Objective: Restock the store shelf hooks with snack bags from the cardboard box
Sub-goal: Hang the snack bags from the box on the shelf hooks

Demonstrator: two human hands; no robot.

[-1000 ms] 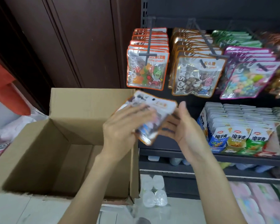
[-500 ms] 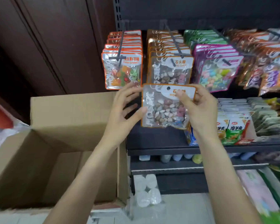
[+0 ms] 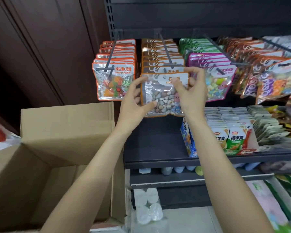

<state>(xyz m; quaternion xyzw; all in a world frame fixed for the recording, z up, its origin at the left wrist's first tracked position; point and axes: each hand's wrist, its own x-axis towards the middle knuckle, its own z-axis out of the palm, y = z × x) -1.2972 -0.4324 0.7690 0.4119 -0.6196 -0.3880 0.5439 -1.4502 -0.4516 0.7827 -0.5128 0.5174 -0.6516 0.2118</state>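
An orange-edged clear snack bag [image 3: 160, 96] of stone-shaped candy is held up in front of the second hook [image 3: 165, 47], whose row holds several matching bags. My left hand [image 3: 134, 105] grips the bag's left edge, thumb at the lower front. My right hand [image 3: 191, 93] pinches the bag's white top header near its hole, just below the hook's tip. The cardboard box [image 3: 65, 125] stands open at the lower left; its inside shows no bags from here.
Other hooks carry gummy bags [image 3: 114, 81] at left and purple-edged candy bags [image 3: 215, 78] at right. A dark shelf [image 3: 158, 158] below holds rows of small packets [image 3: 235, 138]. A dark wooden wall [image 3: 49, 47] stands at left. White wrapped items [image 3: 148, 209] lie on the floor.
Both hands have lifted the stone-candy bag from over the box, turned it upright, and brought it up to the tip of the second hook. The view has shifted toward the shelf.
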